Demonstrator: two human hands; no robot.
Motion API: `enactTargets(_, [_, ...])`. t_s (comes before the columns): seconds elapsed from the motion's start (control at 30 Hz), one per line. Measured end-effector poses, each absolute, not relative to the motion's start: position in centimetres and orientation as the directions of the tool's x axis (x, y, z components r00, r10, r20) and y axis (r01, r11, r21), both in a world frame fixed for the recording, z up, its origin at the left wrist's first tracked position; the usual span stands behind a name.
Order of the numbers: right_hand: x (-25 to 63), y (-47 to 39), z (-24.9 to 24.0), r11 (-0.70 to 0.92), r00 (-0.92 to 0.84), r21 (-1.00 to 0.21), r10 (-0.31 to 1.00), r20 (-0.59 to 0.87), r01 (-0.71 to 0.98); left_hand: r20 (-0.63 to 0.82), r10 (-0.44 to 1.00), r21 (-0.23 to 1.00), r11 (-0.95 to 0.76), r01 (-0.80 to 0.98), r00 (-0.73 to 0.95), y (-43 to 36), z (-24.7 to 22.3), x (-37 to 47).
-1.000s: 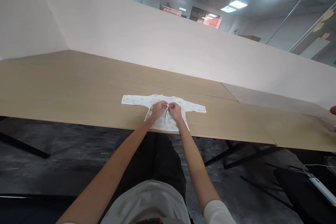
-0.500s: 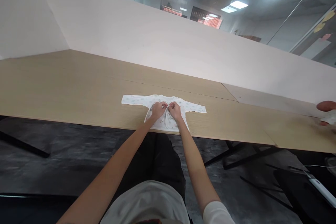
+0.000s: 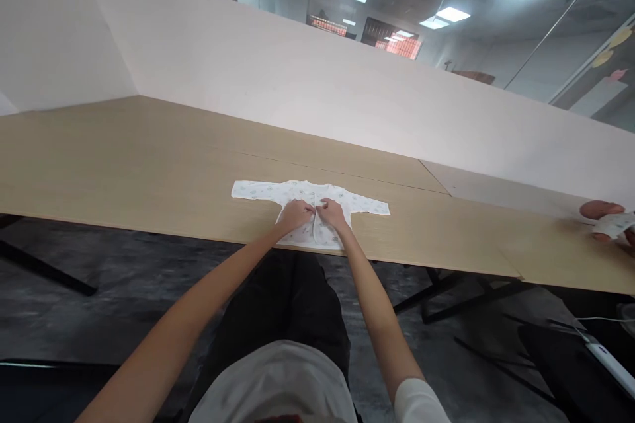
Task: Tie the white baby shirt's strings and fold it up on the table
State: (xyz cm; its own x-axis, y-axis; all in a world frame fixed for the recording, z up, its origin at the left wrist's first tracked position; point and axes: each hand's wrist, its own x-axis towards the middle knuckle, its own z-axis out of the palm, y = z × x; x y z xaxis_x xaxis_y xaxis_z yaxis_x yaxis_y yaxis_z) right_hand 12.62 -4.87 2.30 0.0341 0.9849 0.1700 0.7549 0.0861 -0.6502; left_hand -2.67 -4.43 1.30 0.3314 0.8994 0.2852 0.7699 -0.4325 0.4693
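Note:
A small white baby shirt (image 3: pixel 327 234) with a fine print lies flat, its front facing up and both sleeves spread sideways. My left hand (image 3: pixel 296 213) is closed at the shirt's front opening, its fingertips pinching the cloth edge. Just beside it, my right hand (image 3: pixel 331 213) also pinches the edge of the opening from the other side. The fingertips of both hands nearly meet at the middle of the shirt. Whatever fastener may be between them is too small to make out.
The shirt rests near the front edge of a long wooden table (image 3: pixel 163 165). A white wall (image 3: pixel 278 73) with glass above runs along the back. A doll (image 3: pixel 608 218) in white clothes lies at the far right. Below right, a white power strip (image 3: pixel 608 363) rests on a black chair (image 3: pixel 555 357).
Both hands have moved down the shirt's front opening, from near the neckline to about mid-chest. The shirt itself lies in nearly the same place.

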Motion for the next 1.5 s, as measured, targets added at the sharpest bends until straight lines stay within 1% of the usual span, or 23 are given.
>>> enactTargets(0.1, [12.2,-6.5,2.1,0.031,0.112,-0.696,0.981,0.159,0.717,0.286,0.870,0.527,-0.494,0.692,0.403,-4.7,0.7,-2.7])
enactTargets(0.23, [12.1,-8.1,1.8,0.007,0.158,-0.753,0.976,0.147,0.658,0.327,0.849,0.545,-0.529,0.651,0.415,-5.1,0.4,-2.5])
enactTargets(0.33, [12.4,-8.7,1.5,0.046,0.188,-0.807,0.963,0.192,0.589,0.330,0.849,0.584,-0.527,0.617,0.413,-5.4,0.6,-2.5])
enactTargets(0.43, [12.7,-8.8,0.9,0.114,0.224,-0.869,0.942,0.248,0.482,0.325,0.858,0.648,-0.509,0.567,0.398,-5.7,1.1,-2.6])
enactTargets(0.53, [12.8,-8.7,0.4,0.149,0.237,-0.910,0.938,0.254,0.388,0.320,0.864,0.710,-0.490,0.506,0.388,-6.1,1.5,-2.7])
enactTargets(0.7, [12.8,-8.6,0.2,0.166,0.205,-0.928,0.948,0.243,0.335,0.326,0.869,0.779,-0.471,0.415,0.373,-6.2,1.6,-2.8])
enactTargets(0.9, [12.9,-8.6,0.2,0.196,0.137,-0.931,0.959,0.248,0.308,0.337,0.869,0.806,-0.465,0.366,0.362,-5.6,0.9,-2.7])
enactTargets(1.03, [12.9,-8.6,0.2,0.194,0.121,-0.923,0.962,0.246,0.331,0.344,0.877,0.835,-0.449,0.317,0.337,-5.6,0.7,-2.7])
enactTargets(1.17, [12.8,-8.7,0.3,0.208,0.098,-0.901,0.960,0.263,0.381,0.327,0.886,0.845,-0.430,0.318,0.328,-5.9,0.8,-2.9])
enactTargets(1.27, [12.7,-8.8,0.3,0.233,0.081,-0.886,0.954,0.287,0.401,0.331,0.877,0.827,-0.448,0.341,0.349,-5.9,0.9,-2.9])
enactTargets(1.37, [12.6,-8.9,0.3,0.240,0.089,-0.868,0.948,0.307,0.435,0.338,0.872,0.775,-0.472,0.420,0.355,-5.9,1.1,-2.8])
enactTargets(1.5, [12.5,-8.9,0.5,0.209,0.138,-0.867,0.944,0.300,0.452,0.323,0.884,0.689,-0.464,0.557,0.337,-6.0,1.3,-2.5])
